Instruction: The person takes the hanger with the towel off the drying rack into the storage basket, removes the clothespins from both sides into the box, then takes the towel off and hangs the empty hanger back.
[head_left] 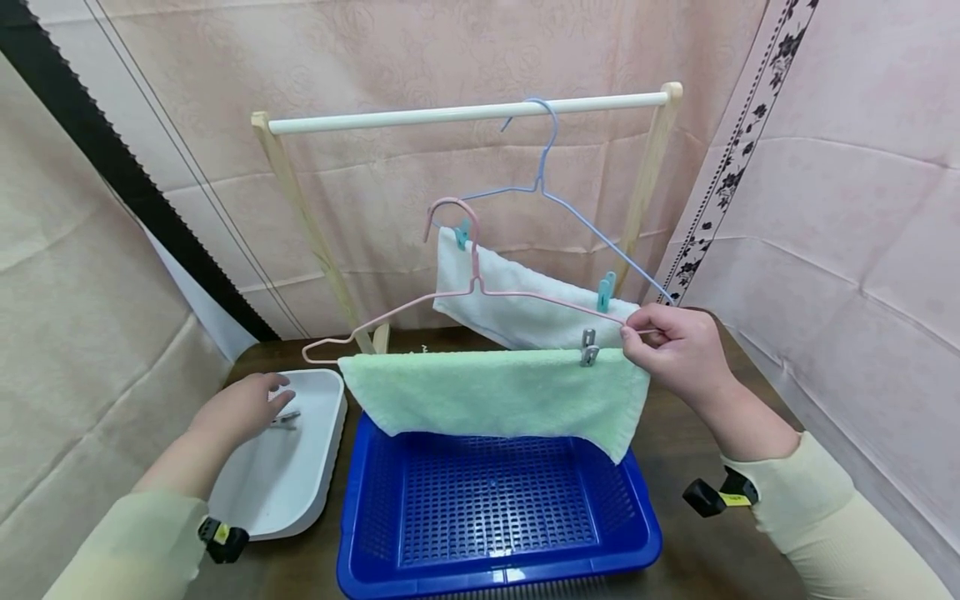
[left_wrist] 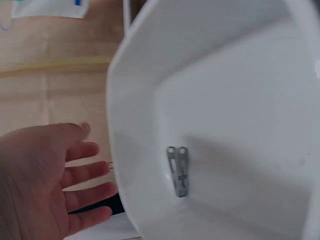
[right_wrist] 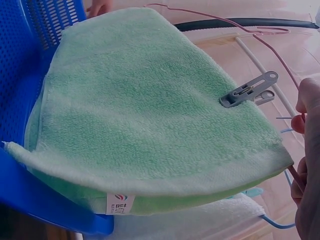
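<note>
My right hand (head_left: 678,354) pinches the right end of a pink hanger (head_left: 390,314). A green towel (head_left: 487,392) is draped over the hanger's lower bar, and a grey clothespin (right_wrist: 247,91) clips its top edge near the right side. My left hand (head_left: 238,408) is over the far left part of a white basin (head_left: 277,492), fingers spread and holding nothing. Inside the basin lies another grey clothespin (left_wrist: 178,171), partly covered by the fingers in the head view. A white label (right_wrist: 120,203) shows on the towel's edge in the right wrist view.
Behind stands a drying rack with a white rod (head_left: 465,115). From it hangs a blue hanger (head_left: 577,212) with a pale towel (head_left: 517,321), held by teal clothespins (head_left: 606,292). A blue basket (head_left: 495,500) sits below the green towel on the dark table (head_left: 720,550).
</note>
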